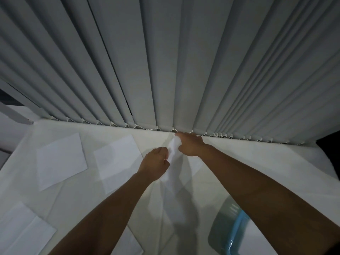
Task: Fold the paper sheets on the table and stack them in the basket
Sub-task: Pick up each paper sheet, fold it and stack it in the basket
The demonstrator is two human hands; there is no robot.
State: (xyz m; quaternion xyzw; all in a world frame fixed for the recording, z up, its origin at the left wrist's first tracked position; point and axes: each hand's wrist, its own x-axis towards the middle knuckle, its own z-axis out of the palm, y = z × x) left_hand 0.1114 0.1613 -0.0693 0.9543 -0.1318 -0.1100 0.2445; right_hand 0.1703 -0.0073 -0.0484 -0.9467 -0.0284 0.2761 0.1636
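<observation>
A white paper sheet (173,173) is lifted off the white table (248,162) between my two hands, hanging in a narrow, bent strip. My left hand (155,163) pinches its left edge. My right hand (190,145) grips its top near the table's far edge. Flat sheets lie to the left: one (61,161) at far left, another (117,162) beside my left hand. More sheets lie at the near left (22,232) and under my left forearm (128,243). The light-blue basket (233,229) stands at the near right, partly hidden by my right forearm.
Grey vertical blinds (165,61) with a bead chain hang along the table's far edge, right behind my right hand. A dark object (329,144) sits at the far right edge. The scene is dim.
</observation>
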